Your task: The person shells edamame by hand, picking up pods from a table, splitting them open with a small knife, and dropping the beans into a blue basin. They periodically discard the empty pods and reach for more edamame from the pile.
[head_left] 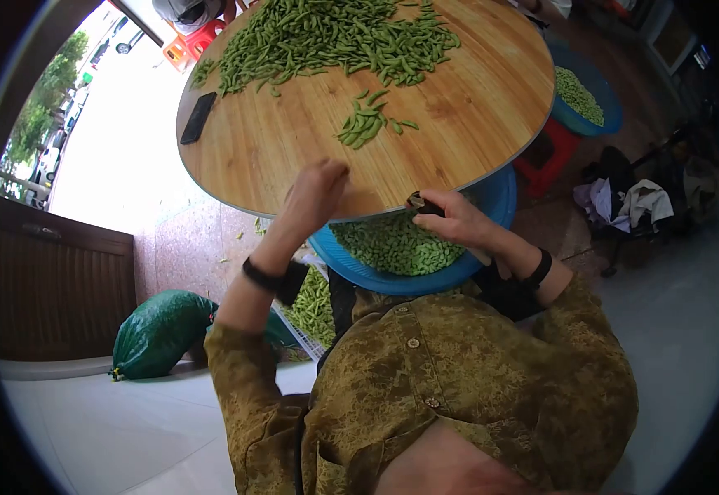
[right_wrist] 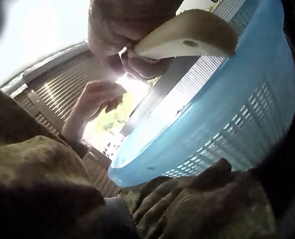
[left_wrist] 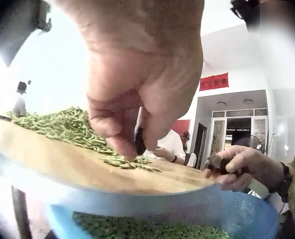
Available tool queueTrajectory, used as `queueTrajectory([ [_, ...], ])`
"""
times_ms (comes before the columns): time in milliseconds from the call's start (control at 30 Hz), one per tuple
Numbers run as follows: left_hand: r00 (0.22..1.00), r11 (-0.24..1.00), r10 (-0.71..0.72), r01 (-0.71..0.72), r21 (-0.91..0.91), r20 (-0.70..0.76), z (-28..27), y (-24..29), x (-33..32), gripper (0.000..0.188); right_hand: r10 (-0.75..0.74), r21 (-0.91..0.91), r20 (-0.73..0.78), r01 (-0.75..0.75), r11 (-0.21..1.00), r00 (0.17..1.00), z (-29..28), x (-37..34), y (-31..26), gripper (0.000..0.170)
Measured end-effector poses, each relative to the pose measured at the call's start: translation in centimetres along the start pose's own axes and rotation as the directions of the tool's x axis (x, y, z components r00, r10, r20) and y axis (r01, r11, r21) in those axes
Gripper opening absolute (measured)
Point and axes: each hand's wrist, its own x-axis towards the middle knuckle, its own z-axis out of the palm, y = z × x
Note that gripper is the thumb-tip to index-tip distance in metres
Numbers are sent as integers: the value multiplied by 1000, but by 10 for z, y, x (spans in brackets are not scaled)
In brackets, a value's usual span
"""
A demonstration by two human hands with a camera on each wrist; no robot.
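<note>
My left hand point(head_left: 318, 190) is over the near edge of the round wooden table point(head_left: 252, 169), its fingers curled. In the left wrist view a dark piece point(left_wrist: 139, 142) shows at those fingertips; I cannot tell whether a pod is in them. A small pile of green pods point(head_left: 364, 124) lies beyond that hand. By the table edge, above the blue basket point(head_left: 504, 202) of shelled beans point(head_left: 405, 247), is my right hand point(head_left: 458, 221). It grips a tool with a pale handle point(right_wrist: 192, 35), and something dark point(head_left: 415, 200) shows at its fingertips.
A large heap of pods point(head_left: 326, 41) covers the table's far side, with a black phone point(head_left: 198, 118) at its left. Another blue basin point(head_left: 611, 103) of beans stands at the right. Below are a white crate with pods point(head_left: 312, 309) and a green sack point(head_left: 162, 334).
</note>
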Motion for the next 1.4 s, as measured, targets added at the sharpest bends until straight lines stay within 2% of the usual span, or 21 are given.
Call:
queueTrajectory([
  [67, 997, 998, 9, -4, 64, -71, 29, -14, 42, 12, 91, 65, 23, -92, 994, 996, 1, -2, -5, 18],
  [100, 995, 993, -5, 16, 113, -97, 40, -16, 59, 12, 96, 57, 26, -97, 994, 995, -1, -4, -4, 18],
  [167, 991, 986, -25, 46, 159, -130, 69, -29, 83, 13, 114, 160, 58, -122, 979, 992, -6, -5, -1, 21],
  [233, 987, 975, -43, 76, 211, -157, 79, -33, 92, 14, 119, 186, 39, -124, 975, 992, -10, -6, 3, 22],
  [333, 992, 951, 0, 38, 306, -123, 87, -36, 91, 15, 131, 299, -19, -119, 947, 991, -12, -7, 6, 24],
  [400, 918, 929, 228, -104, 356, -325, 89, -33, 84, 11, 134, 374, -65, -100, 922, 989, -15, -3, 5, 25],
  [433, 917, 925, 242, -121, 359, -316, 81, -21, 81, 11, 122, 433, -103, -66, 899, 987, -15, -1, 3, 25],
  [467, 979, 999, -39, 36, -18, -201, 73, -11, 75, 12, 116, 490, -142, -32, 871, 983, -15, 0, 2, 25],
  [500, 964, 899, -266, 254, -356, 18, 63, 3, 67, 13, 117, 496, -157, -25, 868, 981, -13, 1, 1, 25],
  [533, 966, 902, -256, 249, -354, 28, 55, 17, 60, 13, 116, 567, -155, -8, 824, 981, -12, 3, -1, 24],
  [567, 938, 746, -300, 345, -569, 175, 46, 30, 51, 14, 113, 631, -150, 7, 776, 982, -11, 5, -3, 24],
  [600, 896, 529, -303, 442, -724, 325, 43, 37, 44, 16, 113, 631, -156, 11, 776, 981, -11, 7, -5, 24],
  [633, 896, 529, -301, 443, -724, 328, 45, 40, 37, 16, 109, 677, -110, -6, 736, 988, -10, 8, -7, 23],
  [700, 894, 313, -259, 435, -844, 364, 51, 45, 26, 13, 107, 720, -62, -29, 693, 992, -8, 7, -8, 22],
  [800, 897, 302, -266, 425, -853, 353, 53, 44, 19, 11, 86, 760, 23, -73, 645, 996, -7, 4, -10, 22],
  [933, 890, 288, -288, 434, -854, 355, 55, 48, 13, 10, 69, 750, 16, -57, 659, 998, -2, 0, -14, 27],
  [1000, 911, 325, -265, 393, -860, 316, 56, 47, 10, 10, 69, 752, 11, -54, 657, 998, -1, 0, -14, 30],
  [1133, 923, 306, -260, 357, -883, 283, 62, 46, 4, 9, 46, 736, 32, -54, 675, 998, 0, 1, -14, 36],
  [1200, 936, 308, -302, 276, -910, 182, 67, 48, 0, 9, 47, 723, 21, -48, 689, 999, 3, 2, -13, 37],
  [1267, 931, 294, -317, 277, -915, 180, 68, 50, -1, 9, 67, 711, -18, -34, 702, 998, 7, 2, -12, 39],
  [1400, 936, 273, -299, 269, -923, 185, 68, 48, -3, 9, 40, 743, 24, -45, 668, 999, 5, -1, -15, 38],
])
